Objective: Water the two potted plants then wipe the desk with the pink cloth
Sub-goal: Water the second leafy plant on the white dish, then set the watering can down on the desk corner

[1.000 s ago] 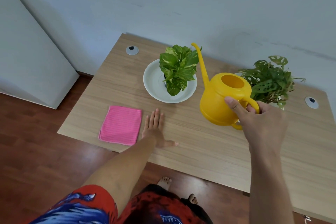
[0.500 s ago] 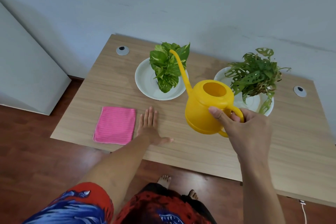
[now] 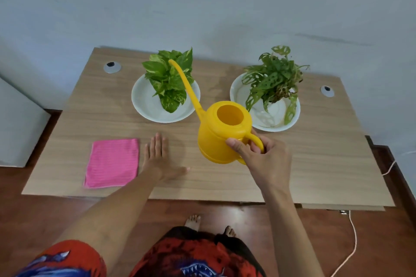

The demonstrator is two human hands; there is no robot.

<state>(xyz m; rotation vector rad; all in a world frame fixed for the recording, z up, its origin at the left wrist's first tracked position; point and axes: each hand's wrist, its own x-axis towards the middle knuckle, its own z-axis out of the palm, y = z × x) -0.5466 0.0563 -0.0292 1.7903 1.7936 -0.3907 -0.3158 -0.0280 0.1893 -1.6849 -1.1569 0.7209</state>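
My right hand (image 3: 263, 155) grips the handle of a yellow watering can (image 3: 221, 134), held above the wooden desk (image 3: 315, 164). Its long spout reaches up and left, the tip over the left potted plant (image 3: 168, 78), which stands in a white saucer (image 3: 144, 103). The right potted plant (image 3: 273, 78), with holed leaves, stands in its own white saucer (image 3: 238, 94) just behind the can. My left hand (image 3: 157, 155) lies flat on the desk, fingers together, beside the pink cloth (image 3: 112, 162), which lies folded near the front left edge.
Two round cable grommets sit at the desk's back corners, one left (image 3: 111, 67) and one right (image 3: 327, 91). A white cabinet (image 3: 18, 128) stands left of the desk. A cable (image 3: 353, 238) runs over the wooden floor at the right. My bare feet show below the front edge.
The view has swung right, so both plants show in full. The can has come closer to me and toward the left plant, its spout tip staying over the leaves. My left hand has stayed flat.
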